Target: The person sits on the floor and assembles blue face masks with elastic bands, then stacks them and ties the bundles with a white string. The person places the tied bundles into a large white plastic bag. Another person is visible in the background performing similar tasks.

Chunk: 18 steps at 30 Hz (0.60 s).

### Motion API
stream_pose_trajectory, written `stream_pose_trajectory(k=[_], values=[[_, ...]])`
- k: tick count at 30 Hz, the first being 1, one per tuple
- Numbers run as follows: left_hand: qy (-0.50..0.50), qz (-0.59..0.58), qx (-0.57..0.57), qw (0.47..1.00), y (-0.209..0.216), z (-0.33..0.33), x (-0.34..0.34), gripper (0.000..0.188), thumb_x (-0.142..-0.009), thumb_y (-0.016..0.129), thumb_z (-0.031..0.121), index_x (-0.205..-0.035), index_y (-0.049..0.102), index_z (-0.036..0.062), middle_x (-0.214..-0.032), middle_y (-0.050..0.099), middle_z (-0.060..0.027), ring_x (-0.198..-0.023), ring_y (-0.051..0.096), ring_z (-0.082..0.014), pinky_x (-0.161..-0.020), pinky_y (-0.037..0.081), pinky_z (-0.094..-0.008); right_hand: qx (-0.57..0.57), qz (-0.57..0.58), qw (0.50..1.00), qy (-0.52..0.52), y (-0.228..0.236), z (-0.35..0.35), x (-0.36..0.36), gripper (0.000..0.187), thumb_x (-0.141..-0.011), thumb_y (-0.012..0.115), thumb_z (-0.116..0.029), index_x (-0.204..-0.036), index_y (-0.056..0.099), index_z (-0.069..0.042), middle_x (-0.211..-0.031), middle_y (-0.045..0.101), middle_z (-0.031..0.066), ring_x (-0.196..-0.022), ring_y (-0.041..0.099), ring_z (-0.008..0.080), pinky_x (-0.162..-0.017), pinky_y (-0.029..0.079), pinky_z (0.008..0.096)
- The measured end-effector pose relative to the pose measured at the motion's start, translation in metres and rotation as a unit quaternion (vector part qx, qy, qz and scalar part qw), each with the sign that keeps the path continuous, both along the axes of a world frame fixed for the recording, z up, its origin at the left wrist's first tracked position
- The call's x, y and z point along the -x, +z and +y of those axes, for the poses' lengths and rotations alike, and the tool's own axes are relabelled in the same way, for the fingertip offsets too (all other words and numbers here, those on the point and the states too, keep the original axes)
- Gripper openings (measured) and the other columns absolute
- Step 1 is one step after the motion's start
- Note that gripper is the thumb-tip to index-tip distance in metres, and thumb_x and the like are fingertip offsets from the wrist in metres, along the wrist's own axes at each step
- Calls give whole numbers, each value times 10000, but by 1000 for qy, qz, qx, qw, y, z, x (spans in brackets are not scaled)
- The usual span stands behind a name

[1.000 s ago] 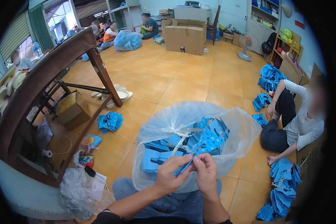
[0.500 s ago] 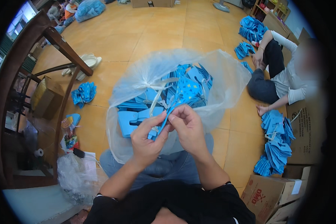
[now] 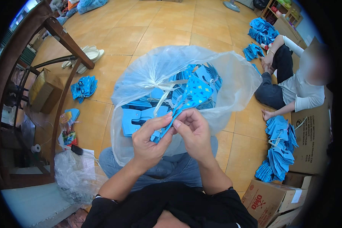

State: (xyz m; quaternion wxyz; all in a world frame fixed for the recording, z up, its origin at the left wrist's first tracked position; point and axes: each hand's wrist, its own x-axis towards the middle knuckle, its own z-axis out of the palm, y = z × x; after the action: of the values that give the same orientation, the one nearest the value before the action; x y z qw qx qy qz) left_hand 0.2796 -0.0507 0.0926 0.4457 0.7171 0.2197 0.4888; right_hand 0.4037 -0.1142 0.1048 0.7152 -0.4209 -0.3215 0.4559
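Note:
Over a large clear plastic bag (image 3: 131,81) in my lap, both of my hands pinch a folded blue paper piece (image 3: 195,93) with a small yellow and dark pattern. My left hand (image 3: 150,135) grips its lower edge between thumb and fingers. Close beside it, my right hand (image 3: 194,131) holds the same piece with thumb against curled fingers. Its patterned part fans out beyond my fingertips. Inside the open bag lie bundles of plain blue cut-out pieces (image 3: 131,116), some tied with pale strips (image 3: 161,102). My fingers hide the exact fold.
Blue bundles (image 3: 279,152) line the right side by cardboard boxes (image 3: 272,201). A seated person (image 3: 289,79) is at the far right. Left are a wooden frame (image 3: 60,41), white shoes (image 3: 89,57), another blue bundle (image 3: 84,88) and a crumpled plastic bag (image 3: 72,171).
The patterned part of the paper piece now shows wider and more spread beyond my fingers. My hands keep nearly the same pinch, and the whole view has shifted slightly.

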Motion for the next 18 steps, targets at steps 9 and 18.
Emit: stream_pose_trajectory(k=[9,18], values=[[-2,55,12,998,6,-3,7,306,-768,695,-70,-1066,677,-3,-1056,694,-169,-927,686,-241,-797,529,-303,24,43,999,-12,-1,-3,5,104,-917,629,-58,-944,546,-1,-839,615,32,-771,597,72,-682,492,216],[-13,9,151,988,30,15,-6,172,-872,642,29,-1035,657,-28,-900,686,-61,-762,590,-64,-665,465,-213,-84,-579,726,-361,25,-21,-35,289,-779,772,-144,-1022,651,-45,-1023,626,91,-1001,613,258,-820,493,362]])
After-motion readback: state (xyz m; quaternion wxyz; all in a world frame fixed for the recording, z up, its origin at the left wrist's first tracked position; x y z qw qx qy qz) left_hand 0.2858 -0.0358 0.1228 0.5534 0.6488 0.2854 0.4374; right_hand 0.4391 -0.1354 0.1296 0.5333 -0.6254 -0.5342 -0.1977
